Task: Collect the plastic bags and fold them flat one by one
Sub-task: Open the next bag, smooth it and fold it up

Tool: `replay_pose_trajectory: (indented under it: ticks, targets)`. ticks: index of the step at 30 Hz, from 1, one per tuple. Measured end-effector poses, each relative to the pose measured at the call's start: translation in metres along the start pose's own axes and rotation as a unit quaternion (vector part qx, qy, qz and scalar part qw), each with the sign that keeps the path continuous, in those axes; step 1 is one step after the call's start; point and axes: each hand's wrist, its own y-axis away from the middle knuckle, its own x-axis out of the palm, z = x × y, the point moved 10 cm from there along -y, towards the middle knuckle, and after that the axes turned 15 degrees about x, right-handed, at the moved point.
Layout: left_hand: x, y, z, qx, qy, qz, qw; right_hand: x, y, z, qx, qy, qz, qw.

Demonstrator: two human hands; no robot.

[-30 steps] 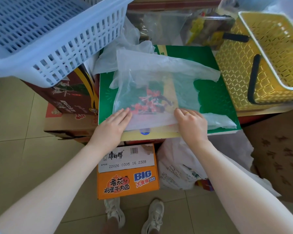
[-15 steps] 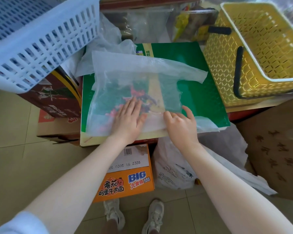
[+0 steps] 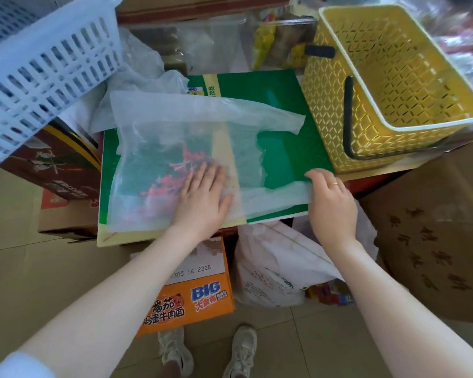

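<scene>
A thin translucent white plastic bag lies spread over a green carton top. My left hand presses flat on the bag's near middle, fingers straight. My right hand holds the tip of the bag's near handle strip at the carton's right front edge, fingers curled over it. The other handle strip stretches rightward along the far side. More crumpled clear plastic bags lie behind the carton at the left.
A yellow basket with black handles stands right of the carton. A pale blue crate overhangs at upper left. Below are an orange noodle box, a filled white bag and a brown cardboard box. My shoes show on the tiled floor.
My left hand slid from the bag's near edge onto its middle and rightward. My right hand moved right along the near handle strip to its tip, drawing it out straight.
</scene>
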Motion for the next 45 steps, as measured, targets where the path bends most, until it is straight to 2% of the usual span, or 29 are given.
replay_pose_trajectory:
  ticks: [3,4,5,8,11,14,18,19,20,22,25,26,28,31,33,37,41,43,45]
  targets:
    - [0.02,-0.014,-0.017,0.001,0.013,0.035,0.999,0.01,-0.002,-0.037,0.14,-0.035,0.094,0.985]
    - [0.024,-0.016,-0.013,-0.013,0.004,0.04,0.999,0.013,0.0,-0.045,0.158,-0.042,0.109,0.98]
    - [0.026,-0.016,-0.01,-0.022,-0.007,0.042,0.999,0.016,0.001,-0.045,0.135,-0.043,0.121,0.983]
    - [0.027,-0.015,-0.008,-0.019,-0.038,0.054,0.998,0.029,0.017,-0.031,-0.007,-0.034,0.173,0.984]
    - [0.026,-0.014,-0.008,-0.022,-0.054,0.068,0.996,0.033,0.016,-0.033,-0.002,-0.096,0.201,0.975]
    - [0.023,-0.013,-0.01,-0.006,-0.065,0.061,0.996,0.03,0.005,-0.039,0.083,-0.242,0.226,0.94]
    - [0.02,-0.009,-0.014,0.042,-0.061,0.04,0.996,0.033,0.006,-0.044,0.164,-0.357,0.289,0.873]
    - [0.021,-0.008,-0.016,0.054,-0.07,0.045,0.995,0.03,0.008,-0.042,0.16,-0.347,0.306,0.872]
    - [0.022,-0.006,-0.018,0.063,-0.075,0.048,0.994,0.021,0.007,-0.036,0.136,-0.303,0.306,0.892]
    - [0.017,-0.002,-0.019,0.068,-0.041,0.031,0.996,0.0,0.001,-0.017,0.072,-0.202,0.233,0.949]
    - [-0.006,0.007,-0.013,0.061,0.039,-0.036,0.997,-0.016,0.01,0.04,0.042,-0.191,0.131,0.972]
    - [-0.014,0.011,-0.009,0.062,0.037,-0.054,0.996,-0.008,0.019,0.066,0.014,-0.185,0.128,0.974]
    - [-0.024,0.024,0.007,0.056,0.01,-0.072,0.996,0.023,0.042,0.118,-0.051,-0.153,0.169,0.972]
    - [-0.015,0.049,0.053,-0.019,-0.029,-0.023,0.999,0.071,0.069,0.161,-0.1,-0.078,0.222,0.967]
    - [-0.005,0.064,0.077,-0.053,-0.052,0.017,0.997,0.095,0.077,0.161,-0.105,-0.007,0.23,0.967]
    - [0.005,0.075,0.087,-0.036,-0.057,0.036,0.997,0.103,0.074,0.127,-0.094,0.057,0.212,0.971]
    - [0.001,0.076,0.089,-0.04,-0.052,0.029,0.997,0.09,0.057,0.06,-0.003,0.092,0.195,0.976]
    - [0.005,0.078,0.09,-0.016,-0.051,0.049,0.997,0.08,0.05,0.037,0.04,0.115,0.184,0.975]
    - [0.002,0.081,0.084,0.046,-0.054,0.045,0.996,0.078,0.05,0.035,0.046,0.12,0.209,0.969]
